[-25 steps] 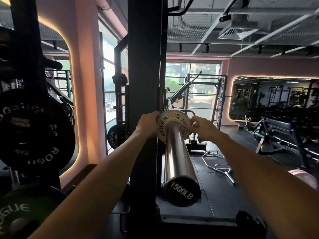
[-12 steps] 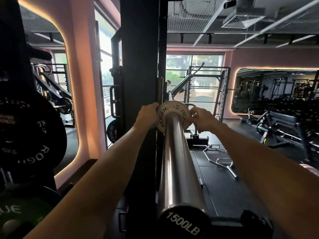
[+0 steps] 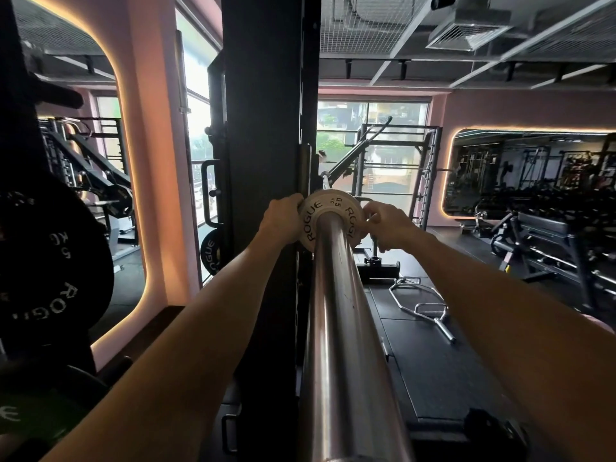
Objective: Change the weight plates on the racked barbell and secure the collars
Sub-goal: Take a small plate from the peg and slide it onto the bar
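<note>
Two hands' curled fingers, left hand (image 3: 281, 219) and right hand (image 3: 386, 225), around a small round white plate (image 3: 328, 225) on the smooth chrome sleeve (image 3: 340, 328).

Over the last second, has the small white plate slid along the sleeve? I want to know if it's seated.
Cannot tell. The small white plate sits beside the black rack upright as before; only the camera has shifted. Both hands hold its rim.

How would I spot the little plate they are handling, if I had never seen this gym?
Find the tall black rack post in the middle, then the long shiny barbell sleeve running away beside it. At its far end sits the small white plate, gripped by the left hand and right hand. Unlike the big black plates at left, it is pale, tiny, with black ROGUE lettering.
</note>
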{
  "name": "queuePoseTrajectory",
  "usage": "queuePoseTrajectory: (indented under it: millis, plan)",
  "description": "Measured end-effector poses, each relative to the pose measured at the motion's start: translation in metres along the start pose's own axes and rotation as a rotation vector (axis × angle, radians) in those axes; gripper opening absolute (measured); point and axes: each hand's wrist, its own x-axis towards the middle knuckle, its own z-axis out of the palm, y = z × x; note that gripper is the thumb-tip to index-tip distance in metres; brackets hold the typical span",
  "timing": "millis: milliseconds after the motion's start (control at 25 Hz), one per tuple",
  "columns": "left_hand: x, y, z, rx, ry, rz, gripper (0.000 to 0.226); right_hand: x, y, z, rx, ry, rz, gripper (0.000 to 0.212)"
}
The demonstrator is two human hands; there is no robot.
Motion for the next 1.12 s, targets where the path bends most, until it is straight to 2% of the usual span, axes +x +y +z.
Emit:
queuePoseTrajectory:
  millis: [200,240,320,440,520,640,880,960,1080,1120]
  plan:
    - [-0.008,0.005,-0.005,0.052,0.011,-0.048,0.006,0.002,0.0,0.004,-0.022,0.016,0.019,0.005]
    - [-0.01,0.007,-0.007,0.094,0.01,-0.065,0.011,0.001,0.0,0.005,-0.03,0.023,0.029,0.006]
    - [-0.02,0.011,-0.015,0.178,-0.002,-0.079,0.019,-0.002,0.002,0.01,-0.055,0.037,0.051,0.01]
    - [-0.037,0.012,-0.024,0.167,-0.004,-0.067,0.023,-0.01,0.007,0.016,-0.087,0.059,0.075,0.027]
    - [-0.052,0.009,-0.03,0.139,-0.082,-0.057,0.035,-0.021,0.012,0.018,-0.159,0.061,0.1,0.042]
    - [-0.075,0.009,-0.04,0.124,-0.221,-0.024,0.051,-0.046,0.016,0.015,-0.234,0.003,0.092,0.043]
    - [-0.137,0.026,-0.061,0.147,-0.334,0.018,0.047,-0.123,-0.001,-0.005,-0.294,-0.063,0.145,0.06]
    - [-0.16,0.034,-0.069,0.137,-0.36,0.016,0.057,-0.157,-0.01,-0.015,-0.297,-0.04,0.171,0.063]
    - [-0.191,0.048,-0.08,0.108,-0.387,0.089,0.088,-0.205,-0.02,-0.03,-0.282,-0.014,0.214,0.064]
    - [-0.201,0.053,-0.084,0.113,-0.407,0.115,0.089,-0.219,-0.021,-0.035,-0.293,-0.013,0.237,0.066]
